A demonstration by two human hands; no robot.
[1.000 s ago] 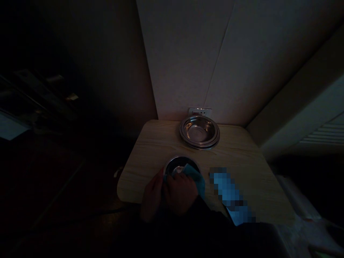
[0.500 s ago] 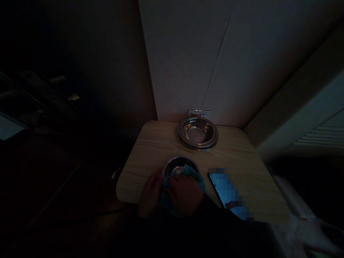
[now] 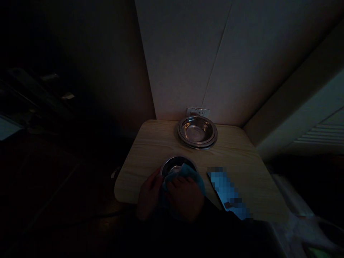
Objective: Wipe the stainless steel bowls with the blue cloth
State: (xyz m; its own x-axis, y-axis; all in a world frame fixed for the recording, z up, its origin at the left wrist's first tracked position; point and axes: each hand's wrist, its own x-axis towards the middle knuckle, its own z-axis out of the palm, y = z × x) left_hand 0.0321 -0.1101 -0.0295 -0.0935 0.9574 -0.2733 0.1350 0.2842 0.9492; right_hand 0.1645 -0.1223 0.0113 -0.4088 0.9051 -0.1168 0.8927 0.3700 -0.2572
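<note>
Head cam: cloth (image 3: pixel 197 178) under R hand (image 3: pixel 185 197), over bowl (image 3: pixel 170 165) rim.

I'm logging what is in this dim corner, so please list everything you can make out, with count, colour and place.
bowl: 1, silvery metal, near edge of the table, at the hands
cloth: 1, blue, partly in the bowl, under the right hand
stacked dishes: count unclear, silvery metal, back of the table by the wall
phone-like object: 1, blue-lit and blurred, right of the bowl
table: 1, pale wood look, against the wall
socket plate: 1, pale, on the wall behind the dishes
wall: pale grey, behind the table
left hand: 1, bare, at the bowl's left side
right hand: 1, bare, on the cloth
</note>
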